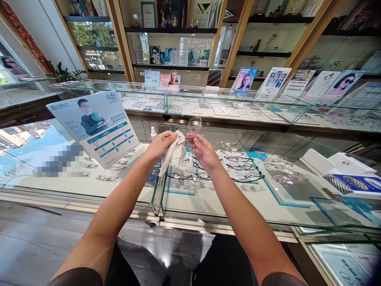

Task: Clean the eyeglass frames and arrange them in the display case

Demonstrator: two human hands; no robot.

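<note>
Over the glass counter, my left hand (159,147) pinches a cream cleaning cloth (175,153) that hangs down in folds. Close beside it, my right hand (204,151) grips a pair of thin wire-rimmed eyeglasses (195,125) by the fingertips. One round lens rim stands upward above the fingers. The cloth's top edge is near the glasses; whether they touch I cannot tell. Under my hands, several dark-framed glasses (242,163) are on display in the case.
A white spray bottle (153,133) stands behind my left hand. An upright printed sign (98,131) leans at the left. On the right rests an opened white and blue box (351,178). Another glass showcase (208,97) with posters runs behind, before tall shelves.
</note>
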